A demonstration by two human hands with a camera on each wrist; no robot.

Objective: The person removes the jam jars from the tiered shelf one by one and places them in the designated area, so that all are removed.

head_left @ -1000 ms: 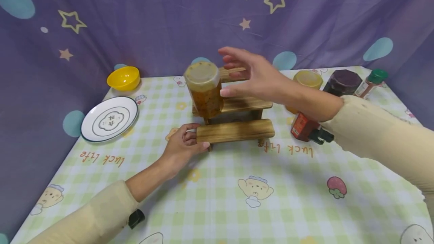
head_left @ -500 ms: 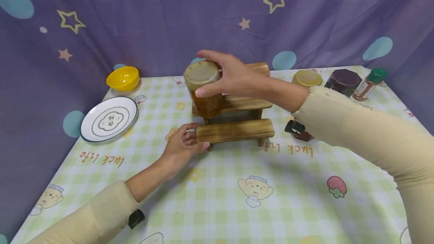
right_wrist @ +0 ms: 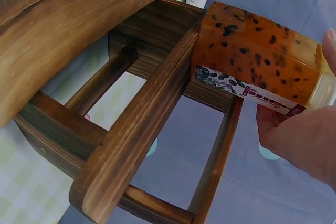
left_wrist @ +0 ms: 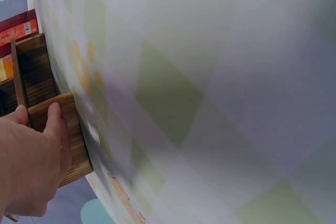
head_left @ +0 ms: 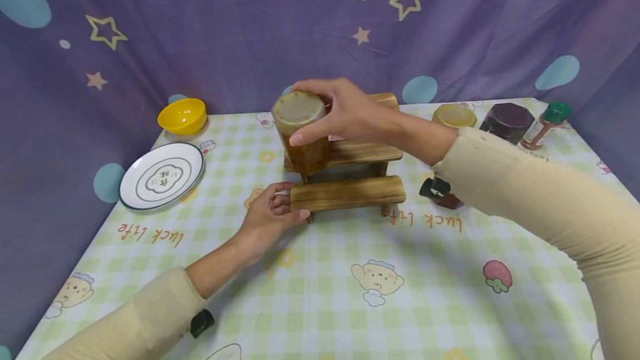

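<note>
A three-step wooden stand (head_left: 350,193) is on the checked tablecloth. At its left side my left hand (head_left: 267,213) grips the end of the lowest step, thumb on the front edge; the left wrist view also shows these fingers on the wooden board (left_wrist: 76,135). My right hand (head_left: 347,113) holds a jar (right_wrist: 252,51) of amber preserve with dark seeds near its lid, thumb on the near side and fingers behind. In the head view the jar is upright at the left end of the middle step, its base right at the board.
To the right are a yellow-lidded jar (head_left: 454,116), a dark-lidded jar (head_left: 507,121), a green-capped shaker (head_left: 542,125) and a small red bottle (head_left: 447,200) partly behind the right sleeve. A white plate (head_left: 145,182) and a yellow bowl (head_left: 183,116) are at left. A purple curtain hangs behind.
My right hand has moved left from beside the jar and taken hold of it near the lid. The jar, the stand and my left hand have stayed in place.
</note>
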